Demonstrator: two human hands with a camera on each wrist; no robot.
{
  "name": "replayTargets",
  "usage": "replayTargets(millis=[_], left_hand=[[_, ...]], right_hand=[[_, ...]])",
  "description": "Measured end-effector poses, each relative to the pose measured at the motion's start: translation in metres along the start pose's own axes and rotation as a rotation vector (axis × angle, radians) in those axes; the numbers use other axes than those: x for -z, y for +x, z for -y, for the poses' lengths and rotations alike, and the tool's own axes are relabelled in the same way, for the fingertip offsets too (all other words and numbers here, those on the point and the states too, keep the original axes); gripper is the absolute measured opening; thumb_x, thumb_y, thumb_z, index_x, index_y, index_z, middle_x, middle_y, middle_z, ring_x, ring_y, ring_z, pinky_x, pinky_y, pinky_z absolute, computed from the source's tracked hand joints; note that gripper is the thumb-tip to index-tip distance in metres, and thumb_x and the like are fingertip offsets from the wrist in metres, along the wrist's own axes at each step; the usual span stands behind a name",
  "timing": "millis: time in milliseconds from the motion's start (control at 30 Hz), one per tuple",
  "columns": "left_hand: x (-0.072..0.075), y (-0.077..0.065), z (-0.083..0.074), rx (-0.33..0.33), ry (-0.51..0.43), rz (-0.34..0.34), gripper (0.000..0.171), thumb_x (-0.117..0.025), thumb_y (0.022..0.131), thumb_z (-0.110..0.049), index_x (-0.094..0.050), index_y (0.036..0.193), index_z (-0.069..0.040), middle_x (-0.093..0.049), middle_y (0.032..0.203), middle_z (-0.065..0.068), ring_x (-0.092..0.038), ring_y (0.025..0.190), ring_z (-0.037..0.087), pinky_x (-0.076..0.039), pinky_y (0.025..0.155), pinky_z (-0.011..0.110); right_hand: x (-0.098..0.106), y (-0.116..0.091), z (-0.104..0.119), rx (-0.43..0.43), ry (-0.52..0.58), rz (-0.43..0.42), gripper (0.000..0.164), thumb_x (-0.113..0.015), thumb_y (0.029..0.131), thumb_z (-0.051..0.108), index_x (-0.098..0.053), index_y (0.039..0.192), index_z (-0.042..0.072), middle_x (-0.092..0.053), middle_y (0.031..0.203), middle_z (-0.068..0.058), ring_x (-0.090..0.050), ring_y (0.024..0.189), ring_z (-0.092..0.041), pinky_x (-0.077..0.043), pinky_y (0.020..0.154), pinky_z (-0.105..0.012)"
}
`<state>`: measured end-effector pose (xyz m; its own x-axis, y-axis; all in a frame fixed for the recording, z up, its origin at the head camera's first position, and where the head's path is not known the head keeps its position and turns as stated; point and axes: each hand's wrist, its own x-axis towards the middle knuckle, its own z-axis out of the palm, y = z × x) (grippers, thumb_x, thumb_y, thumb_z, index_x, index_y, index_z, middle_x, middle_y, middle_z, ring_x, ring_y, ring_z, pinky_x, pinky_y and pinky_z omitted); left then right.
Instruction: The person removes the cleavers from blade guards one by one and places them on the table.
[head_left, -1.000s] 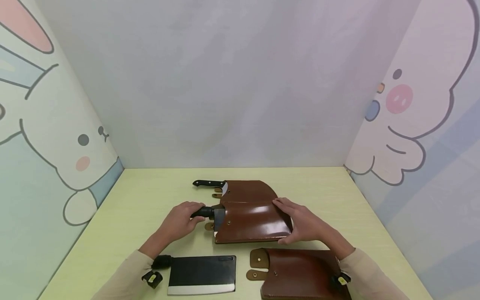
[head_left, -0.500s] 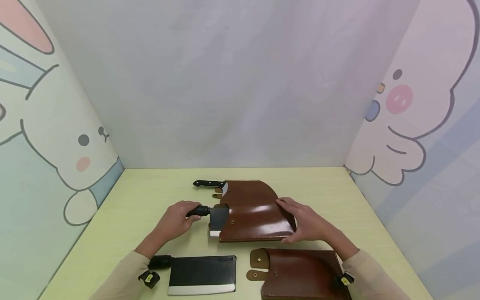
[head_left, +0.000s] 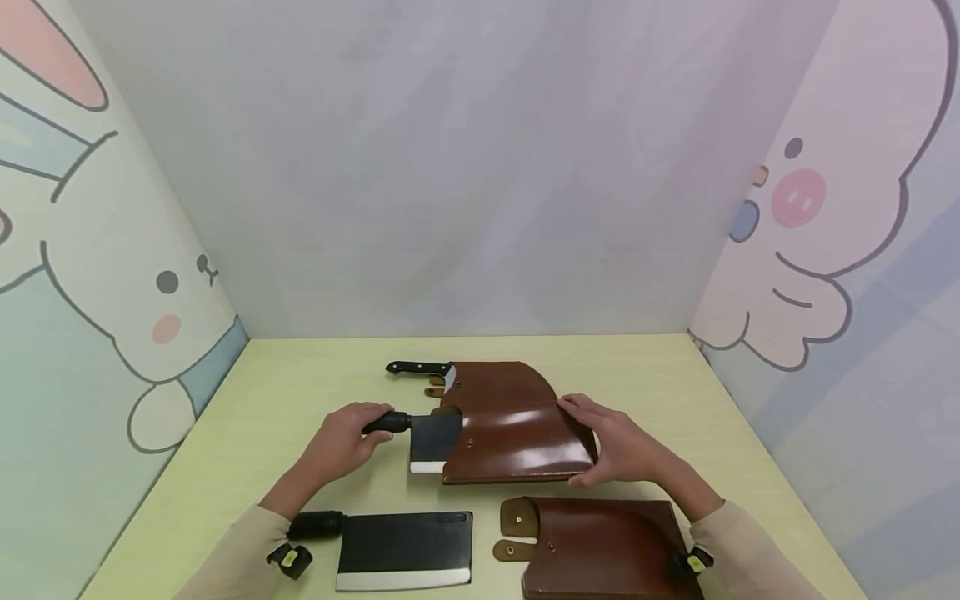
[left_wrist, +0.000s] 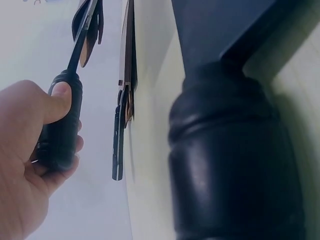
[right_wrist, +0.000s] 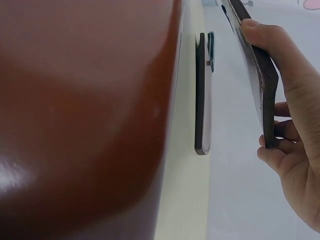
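My left hand [head_left: 343,440] grips the black handle of a cleaver [head_left: 432,440]. Part of its dark blade with a bright edge shows; the rest is hidden inside a glossy brown leather sheath [head_left: 528,442]. At the sheath's far right end, my right hand [head_left: 618,443] holds it between thumb and fingers, as the right wrist view also shows. In the left wrist view the thumb lies along the ridged handle [left_wrist: 62,125]. Both sheath and cleaver are held up off the table, with the blade pointing right.
Behind lies another brown sheath [head_left: 498,379] with a black-handled knife [head_left: 417,367] in it. In front, a second cleaver [head_left: 405,546] lies flat at left. A third sheath [head_left: 600,542] with strap tabs is at right. Walls enclose the pale yellow table [head_left: 300,367].
My left hand has moved left with the cleaver, so more of its blade shows outside the sheath. The right hand and sheath have shifted slightly right.
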<state>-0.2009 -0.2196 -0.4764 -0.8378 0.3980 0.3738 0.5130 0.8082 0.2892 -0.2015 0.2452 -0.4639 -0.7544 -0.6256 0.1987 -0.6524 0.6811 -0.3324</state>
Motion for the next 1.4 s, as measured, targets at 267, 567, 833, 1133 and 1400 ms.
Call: replayTargets(millis=[267,567,833,1133,1400], left_hand=[[0.002,-0.006,0.005,-0.013,-0.02,-0.017,0.041,-0.083,0.087,-0.022,-0.073,0.123,-0.004,-0.074,0.115,0.012,-0.071,0.104,0.031,-0.059,0.085,0.049],[0.007,-0.009,0.007,-0.012,-0.018,-0.014,0.043,-0.082,0.087,-0.021,-0.072,0.124,-0.002,-0.074,0.116,0.014,-0.071,0.105,0.033,-0.058,0.086,0.05],[0.011,-0.015,0.015,-0.002,0.004,-0.029,0.042,-0.084,0.085,-0.019,-0.073,0.121,-0.002,-0.074,0.114,0.015,-0.071,0.104,0.035,-0.058,0.084,0.053],[0.014,-0.023,0.029,0.006,0.002,-0.023,0.041,-0.082,0.087,-0.021,-0.073,0.122,-0.002,-0.074,0.114,0.014,-0.071,0.104,0.035,-0.058,0.085,0.054],[0.021,-0.028,0.036,0.014,-0.011,-0.019,0.041,-0.082,0.086,-0.017,-0.072,0.122,0.0,-0.074,0.114,0.016,-0.071,0.104,0.036,-0.058,0.084,0.054]], right_hand=[[0.0,-0.004,-0.003,-0.013,0.029,-0.01,0.116,-0.096,0.062,0.05,-0.043,0.155,0.006,-0.045,0.156,-0.014,-0.055,0.134,-0.033,-0.055,0.097,-0.051],[0.001,-0.007,-0.006,-0.011,0.035,-0.013,0.115,-0.096,0.063,0.051,-0.043,0.156,0.009,-0.045,0.157,-0.01,-0.055,0.134,-0.03,-0.056,0.096,-0.048],[0.005,-0.014,-0.012,-0.03,0.039,-0.022,0.115,-0.097,0.062,0.049,-0.044,0.155,0.007,-0.045,0.156,-0.013,-0.055,0.134,-0.032,-0.057,0.093,-0.049],[0.008,-0.026,-0.022,-0.049,0.027,-0.032,0.114,-0.096,0.063,0.052,-0.044,0.155,0.008,-0.046,0.156,-0.01,-0.057,0.132,-0.031,-0.057,0.092,-0.048],[0.01,-0.036,-0.032,-0.066,0.022,-0.027,0.113,-0.095,0.065,0.052,-0.042,0.156,0.011,-0.045,0.156,-0.012,-0.057,0.131,-0.033,-0.058,0.09,-0.047]])
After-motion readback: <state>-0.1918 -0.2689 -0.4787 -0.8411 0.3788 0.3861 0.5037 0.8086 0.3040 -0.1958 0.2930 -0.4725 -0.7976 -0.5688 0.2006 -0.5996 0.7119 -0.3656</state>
